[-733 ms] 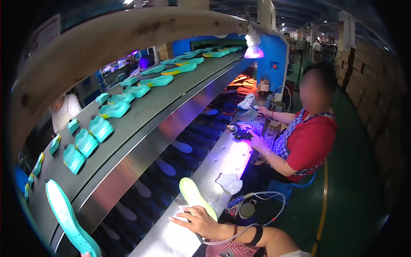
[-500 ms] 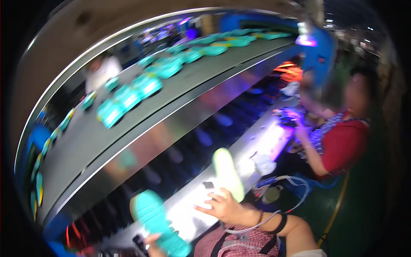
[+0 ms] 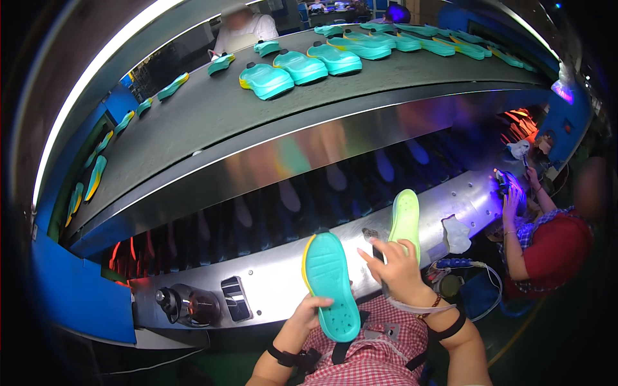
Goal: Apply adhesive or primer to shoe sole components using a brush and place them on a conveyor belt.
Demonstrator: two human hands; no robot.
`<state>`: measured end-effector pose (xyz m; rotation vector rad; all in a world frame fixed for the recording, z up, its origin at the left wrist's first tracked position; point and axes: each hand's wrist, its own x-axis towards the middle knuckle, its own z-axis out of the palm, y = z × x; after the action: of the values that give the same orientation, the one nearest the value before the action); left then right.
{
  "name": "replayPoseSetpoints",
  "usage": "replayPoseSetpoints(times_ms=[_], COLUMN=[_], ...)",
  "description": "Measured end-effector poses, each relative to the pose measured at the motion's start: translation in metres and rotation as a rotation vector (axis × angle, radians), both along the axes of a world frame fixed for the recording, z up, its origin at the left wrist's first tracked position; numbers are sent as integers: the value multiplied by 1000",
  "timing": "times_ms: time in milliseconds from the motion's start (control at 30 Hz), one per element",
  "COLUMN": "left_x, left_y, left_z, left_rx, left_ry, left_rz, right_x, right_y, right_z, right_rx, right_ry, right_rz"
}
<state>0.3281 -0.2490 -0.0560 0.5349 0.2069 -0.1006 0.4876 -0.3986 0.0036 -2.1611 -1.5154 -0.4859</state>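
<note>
Turquoise sole (image 3: 329, 270) is in the left hand (image 3: 312, 312), out over the near edge of the tabletop (image 3: 273, 270) and above the checked apron (image 3: 376, 350). Left thumb lies on the near part of the face, at its left edge, with the other fingers mostly hidden under it, so it's pinched between them. My read: side grip by the holed end leaves most of the face uncovered, and the tilt toward the wearer makes it easy to look over. Right hand (image 3: 400, 267) has fingers partly spread, near the lower end of the yellow-green sole (image 3: 405, 219); a slim dark tool (image 3: 378, 254) shows among them (can't tell whether they grip the sole, the tool or both). The yellow-green one stands out past the fingers, over the tabletop, probably kept within right-hand reach. Looks: turquoise piece is matte, long, rounded at both ends, faint cross ribs up top, cluster of small holes at the near end, yellow strip down its upper left edge. Yellow-green one is paler, narrower in view, also with small holes. White crumpled cloth (image 3: 456, 234) sits right of it; phone (image 3: 235, 299) and bottle (image 3: 192, 305) are off left, likely parked there to leave the middle free.
</note>
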Motion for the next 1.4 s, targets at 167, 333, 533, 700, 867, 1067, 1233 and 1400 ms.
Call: replayPoseSetpoints(times_ms=[167,333,533,700,867,1067,1233,1400], left_x=[12,17,25,28,33,44,35,35], left_y=[2,-7,-20,-22,-22,-27,9,3], left_z=[6,-2,18,15,10,5,17,28], left_rx=[-121,-231,-231,-273,-321,-124,27,-53], left_ry=[-71,-161,-54,-132,-209,31,-37,-83], left_rz=[234,198,206,183,182,481,477,315], right_x=[-2,-14,-9,0,9,-14,-18,1], right_y=[-10,-7,7,15,25,34,2,-9], right_z=[9,-8,-35,-27,-13,11,30,56], right_rx=[311,544,599,597,538,337,-76,-80], right_ry=[437,1788,1887,1875,1728,898,805,1312], right_rz=[103,269,273,205,228,284,487,484])
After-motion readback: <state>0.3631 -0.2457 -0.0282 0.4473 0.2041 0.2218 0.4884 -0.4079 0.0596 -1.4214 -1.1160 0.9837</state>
